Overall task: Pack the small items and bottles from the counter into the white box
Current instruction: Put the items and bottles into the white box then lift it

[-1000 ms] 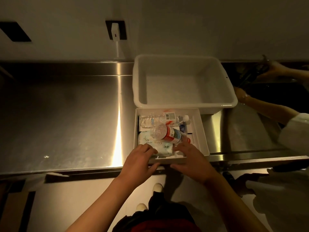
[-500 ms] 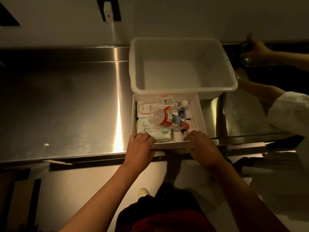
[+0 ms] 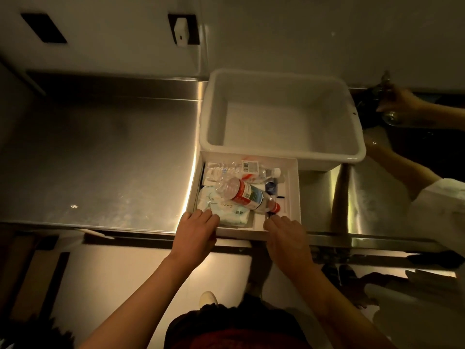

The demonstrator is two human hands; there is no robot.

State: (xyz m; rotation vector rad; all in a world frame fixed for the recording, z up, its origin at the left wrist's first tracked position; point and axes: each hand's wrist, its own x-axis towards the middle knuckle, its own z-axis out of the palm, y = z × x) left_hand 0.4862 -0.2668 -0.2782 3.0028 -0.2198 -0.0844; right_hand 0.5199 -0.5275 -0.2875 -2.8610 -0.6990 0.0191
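White box [image 3: 294,195] sits at counter [image 3: 100,159] front edge, packed. Red-labelled bottle [image 3: 247,196] lies diagonally atop, cap toward right hand [image 3: 285,234]. Left hand [image 3: 197,229] and right hand grip near wall, fingers curled over rim; right nearer bottle.

Box [image 3: 294,187] holding bottles [image 3: 247,196] sits on counter [image 3: 100,159], before tub [image 3: 281,117].

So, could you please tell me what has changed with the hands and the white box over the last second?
The right hand drew back from the red-capped bottle to the white box's near right edge. The left hand stayed at the near left corner, by the tissue pack. The bottles and the grey tub kept their places.
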